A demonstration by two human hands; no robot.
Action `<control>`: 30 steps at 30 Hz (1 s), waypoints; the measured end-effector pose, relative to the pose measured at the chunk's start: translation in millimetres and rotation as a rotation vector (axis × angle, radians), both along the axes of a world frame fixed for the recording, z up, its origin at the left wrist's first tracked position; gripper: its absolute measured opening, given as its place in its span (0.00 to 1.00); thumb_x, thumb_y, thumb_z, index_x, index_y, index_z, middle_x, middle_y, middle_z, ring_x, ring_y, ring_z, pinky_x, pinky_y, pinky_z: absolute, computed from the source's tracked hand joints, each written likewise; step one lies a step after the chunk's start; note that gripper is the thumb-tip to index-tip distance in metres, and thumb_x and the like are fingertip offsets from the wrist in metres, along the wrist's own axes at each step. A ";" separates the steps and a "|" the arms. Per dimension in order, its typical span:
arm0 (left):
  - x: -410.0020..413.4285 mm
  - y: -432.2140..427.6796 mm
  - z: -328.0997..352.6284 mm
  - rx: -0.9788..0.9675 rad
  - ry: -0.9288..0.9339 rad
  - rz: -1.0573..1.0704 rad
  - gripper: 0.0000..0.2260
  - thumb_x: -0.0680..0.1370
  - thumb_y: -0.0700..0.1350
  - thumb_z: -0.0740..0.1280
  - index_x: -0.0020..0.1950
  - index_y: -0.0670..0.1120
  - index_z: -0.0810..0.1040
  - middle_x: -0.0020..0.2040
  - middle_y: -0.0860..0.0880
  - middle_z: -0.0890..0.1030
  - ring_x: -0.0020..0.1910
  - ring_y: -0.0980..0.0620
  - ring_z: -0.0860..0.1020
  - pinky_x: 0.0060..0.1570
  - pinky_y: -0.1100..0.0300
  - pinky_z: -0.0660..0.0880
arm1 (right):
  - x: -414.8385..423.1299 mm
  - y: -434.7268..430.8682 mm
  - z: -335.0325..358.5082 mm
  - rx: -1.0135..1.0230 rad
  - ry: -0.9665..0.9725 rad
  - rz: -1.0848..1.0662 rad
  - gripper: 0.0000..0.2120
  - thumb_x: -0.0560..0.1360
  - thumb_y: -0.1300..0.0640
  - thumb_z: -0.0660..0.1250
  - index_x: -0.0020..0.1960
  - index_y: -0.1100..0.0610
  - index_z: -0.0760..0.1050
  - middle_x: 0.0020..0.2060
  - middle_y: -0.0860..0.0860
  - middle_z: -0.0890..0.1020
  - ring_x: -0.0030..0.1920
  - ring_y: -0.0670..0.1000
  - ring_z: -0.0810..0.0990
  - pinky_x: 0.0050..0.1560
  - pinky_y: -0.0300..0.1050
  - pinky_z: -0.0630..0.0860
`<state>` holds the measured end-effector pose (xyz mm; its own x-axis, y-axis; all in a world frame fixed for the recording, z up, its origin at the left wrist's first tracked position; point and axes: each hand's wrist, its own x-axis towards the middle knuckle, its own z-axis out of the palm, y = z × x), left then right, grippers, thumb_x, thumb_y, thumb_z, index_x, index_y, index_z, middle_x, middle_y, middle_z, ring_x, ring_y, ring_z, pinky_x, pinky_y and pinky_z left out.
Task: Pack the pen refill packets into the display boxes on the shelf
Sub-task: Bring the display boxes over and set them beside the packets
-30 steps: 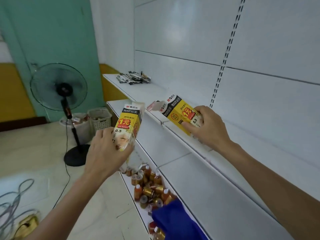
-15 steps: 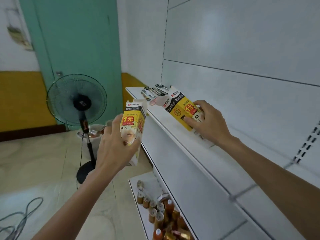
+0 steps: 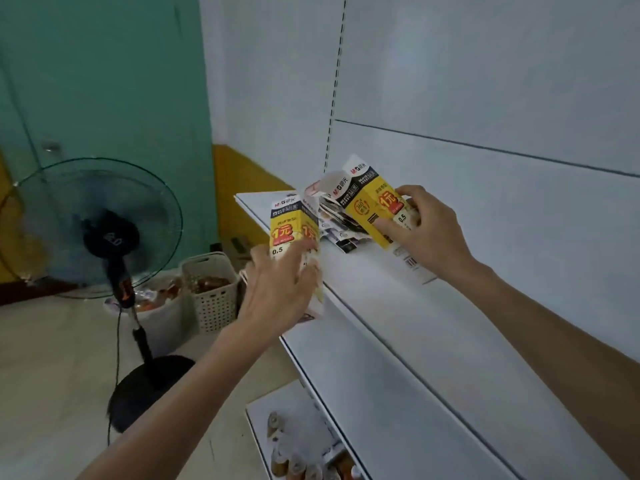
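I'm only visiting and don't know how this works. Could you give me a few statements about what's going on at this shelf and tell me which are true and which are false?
1. The left hand holds the left box and the right hand holds the right box; both boxes are yellow. True.
2. The right box stands upright. False: it is tilted, its open top leaning left.
3. Refill packets lie in a pile on the shelf beyond the boxes. True.
4. The fan stands on that shelf. False: it stands on the floor.
5. The basket near the fan is blue. False: it is white.
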<state>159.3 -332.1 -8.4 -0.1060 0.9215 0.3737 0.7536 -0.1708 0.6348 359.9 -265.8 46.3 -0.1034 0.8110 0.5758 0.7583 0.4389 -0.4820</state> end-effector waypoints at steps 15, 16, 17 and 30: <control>116.6 116.6 19.2 -0.098 0.462 -0.552 0.25 0.77 0.64 0.49 0.67 0.52 0.68 0.66 0.40 0.59 0.57 0.39 0.71 0.52 0.52 0.68 | 52.4 14.9 16.4 0.014 -0.068 -0.576 0.26 0.70 0.44 0.70 0.64 0.52 0.69 0.52 0.50 0.78 0.47 0.48 0.74 0.50 0.51 0.75; 121.3 121.0 19.3 -0.103 0.479 -0.582 0.25 0.77 0.63 0.48 0.68 0.52 0.66 0.65 0.40 0.59 0.58 0.39 0.70 0.51 0.52 0.67 | 56.6 14.1 14.8 0.015 -0.065 -0.592 0.26 0.70 0.44 0.70 0.64 0.52 0.69 0.52 0.50 0.78 0.47 0.48 0.74 0.51 0.51 0.75; 126.0 124.8 19.2 -0.104 0.487 -0.622 0.23 0.78 0.61 0.48 0.68 0.52 0.65 0.65 0.41 0.60 0.60 0.39 0.68 0.51 0.51 0.67 | 60.6 13.7 13.8 0.017 -0.067 -0.599 0.25 0.70 0.45 0.70 0.64 0.52 0.69 0.52 0.50 0.78 0.46 0.48 0.74 0.51 0.51 0.75; 158.3 184.2 -2.0 -0.154 0.286 -1.017 0.29 0.74 0.49 0.63 0.74 0.47 0.59 0.75 0.48 0.52 0.73 0.45 0.53 0.70 0.50 0.56 | 84.8 20.4 9.4 0.029 -0.107 -0.626 0.26 0.70 0.44 0.70 0.64 0.52 0.69 0.52 0.50 0.79 0.50 0.50 0.77 0.49 0.51 0.76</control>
<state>317.7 -147.9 -10.4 0.8127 0.5668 0.1347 0.4263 -0.7362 0.5256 444.7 -245.5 55.6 0.3267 0.7207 0.6114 0.9190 -0.0913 -0.3835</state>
